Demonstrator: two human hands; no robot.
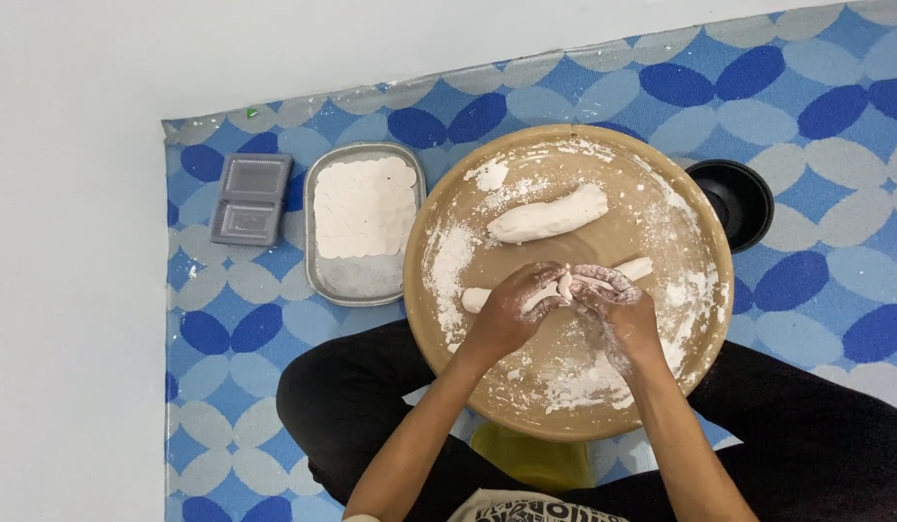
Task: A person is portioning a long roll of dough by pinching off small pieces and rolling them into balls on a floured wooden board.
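the dough rope (pixel 479 298) lies across the near middle of the round floured board (pixel 700 242), and both hands meet over it: the left hand (pixel 511 309) is curled closed around one stretch, the right hand (pixel 618 302) closed on the next stretch, fingers pinching. it looks soft, light and tacky, likely to stretch or tear if pulled, so it is best held close to the pinch point with floured fingertips. both forearms come in from below, wrists bent down. a thicker dough log (pixel 547 215) rests farther back, a metal tray (pixel 318 280) of flat rounds to the left, a black bowl (pixel 748 193) to the right.
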